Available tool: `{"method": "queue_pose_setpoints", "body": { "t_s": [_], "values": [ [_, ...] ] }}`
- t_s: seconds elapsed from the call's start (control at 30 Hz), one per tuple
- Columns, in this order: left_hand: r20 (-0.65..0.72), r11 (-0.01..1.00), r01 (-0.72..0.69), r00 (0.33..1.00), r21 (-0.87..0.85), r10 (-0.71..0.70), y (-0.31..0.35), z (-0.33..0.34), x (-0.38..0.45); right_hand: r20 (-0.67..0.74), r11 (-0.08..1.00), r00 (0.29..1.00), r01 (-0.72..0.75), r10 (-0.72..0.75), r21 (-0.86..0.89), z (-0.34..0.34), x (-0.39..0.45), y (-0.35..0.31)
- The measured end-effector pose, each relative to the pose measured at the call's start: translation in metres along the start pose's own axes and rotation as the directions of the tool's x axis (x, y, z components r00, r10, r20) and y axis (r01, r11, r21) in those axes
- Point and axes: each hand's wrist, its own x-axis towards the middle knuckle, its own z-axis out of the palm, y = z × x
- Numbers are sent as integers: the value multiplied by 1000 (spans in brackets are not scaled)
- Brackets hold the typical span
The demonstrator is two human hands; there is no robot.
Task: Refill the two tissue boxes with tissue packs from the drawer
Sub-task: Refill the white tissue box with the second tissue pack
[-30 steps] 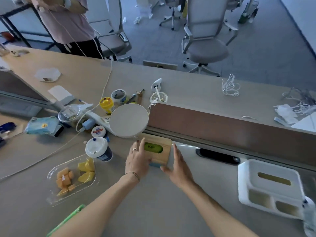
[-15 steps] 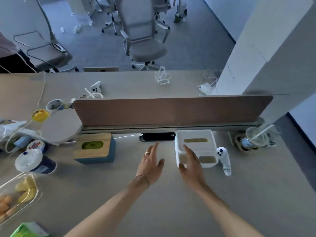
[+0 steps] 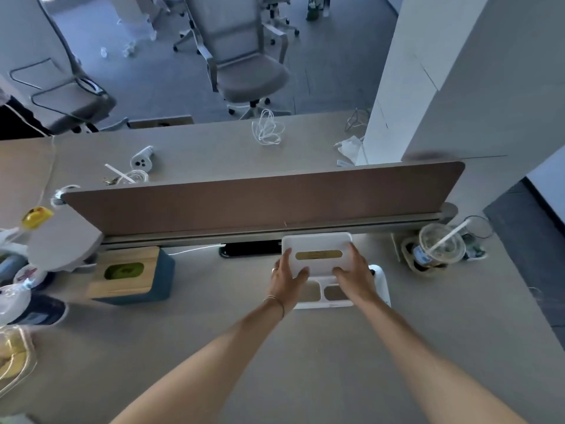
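Note:
A white tissue box [image 3: 317, 243] with a slot in its lid and two small front compartments stands against the desk divider. My left hand [image 3: 287, 276] grips its left side and my right hand [image 3: 354, 273] grips its right side. To the left stands the second tissue box [image 3: 131, 275], dark blue with a wooden lid, green tissue showing in its opening. No drawer or loose tissue pack is in view.
A brown divider [image 3: 260, 197] runs across the desk. A white controller [image 3: 380, 281] lies just right of the white box, and a plastic cup with a straw [image 3: 441, 244] stands farther right. Cups, a round white disc [image 3: 61, 243] and a fruit tray crowd the left edge. A black strip lies behind the box.
Both hands left the wooden-lidded box, swung right and now hold the white box by its sides. The view has turned right with them.

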Motion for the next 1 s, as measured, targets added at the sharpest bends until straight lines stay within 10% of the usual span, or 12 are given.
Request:
{"method": "queue_pose_setpoints", "body": {
  "t_s": [1.0],
  "values": [
    [-16,994,105,994,-32,-105,-149,-112,-174,261,994,960,108,-102,-6,126,-186,-9]
  ]
}}
